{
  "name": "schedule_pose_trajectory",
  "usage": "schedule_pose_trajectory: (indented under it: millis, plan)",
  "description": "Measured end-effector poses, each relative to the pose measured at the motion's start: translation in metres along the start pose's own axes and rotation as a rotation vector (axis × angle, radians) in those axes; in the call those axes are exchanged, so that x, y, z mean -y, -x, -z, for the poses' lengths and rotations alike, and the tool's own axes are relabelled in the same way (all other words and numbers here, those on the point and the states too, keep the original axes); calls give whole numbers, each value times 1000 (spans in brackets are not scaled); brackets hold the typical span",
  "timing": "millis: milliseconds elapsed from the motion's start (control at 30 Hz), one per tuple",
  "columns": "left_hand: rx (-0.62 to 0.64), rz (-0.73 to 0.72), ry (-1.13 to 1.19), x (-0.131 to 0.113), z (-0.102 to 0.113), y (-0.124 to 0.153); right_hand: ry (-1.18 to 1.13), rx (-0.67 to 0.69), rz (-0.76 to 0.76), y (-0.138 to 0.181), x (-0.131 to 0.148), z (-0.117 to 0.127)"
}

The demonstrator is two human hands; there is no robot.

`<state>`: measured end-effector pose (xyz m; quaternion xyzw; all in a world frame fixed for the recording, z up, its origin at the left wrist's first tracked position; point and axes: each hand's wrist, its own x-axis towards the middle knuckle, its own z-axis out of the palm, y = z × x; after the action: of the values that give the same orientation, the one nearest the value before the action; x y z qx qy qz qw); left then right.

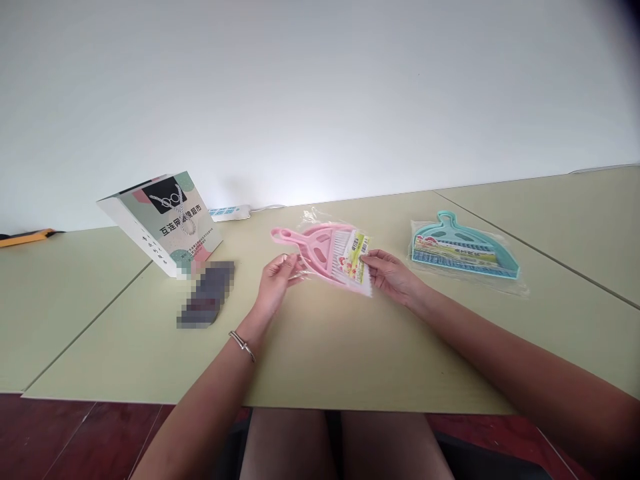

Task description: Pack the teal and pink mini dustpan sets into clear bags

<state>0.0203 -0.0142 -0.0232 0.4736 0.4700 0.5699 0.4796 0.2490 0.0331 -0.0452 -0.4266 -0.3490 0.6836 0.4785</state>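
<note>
Pink wrapped dustpan set [329,257] | left fingers [288,264], right fingers [378,262]: grasping it | teal dustpan [464,251] nearby

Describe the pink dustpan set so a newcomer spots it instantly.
Over the pale green table, look between the paper bag and the teal dustpan set. There, left hand and right hand hold the pink dustpan set. Its pink plastic and white bristles distinguish it from its teal neighbour.

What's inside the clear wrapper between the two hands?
A pink dustpan-and-brush set, its white bristles showing, with a printed label partly over them. What lies beneath the bristles and label is covered; the right hand hides part of the label's edge.
</note>
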Motion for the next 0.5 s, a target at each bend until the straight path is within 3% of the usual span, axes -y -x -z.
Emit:
schedule_pose_trajectory:
  millis: [167, 367, 500]
  plan:
    - [-338, -66, 22, 1, 16, -14, -31, -91, 127, -4, 2, 5]
    - [-322, 3, -94, 8, 18, -20, 42, -125, 99, -11, -5, 7]
    - [-445, -3, -72, 3, 26, -22, 69, -130, 101, -18, -1, 16]
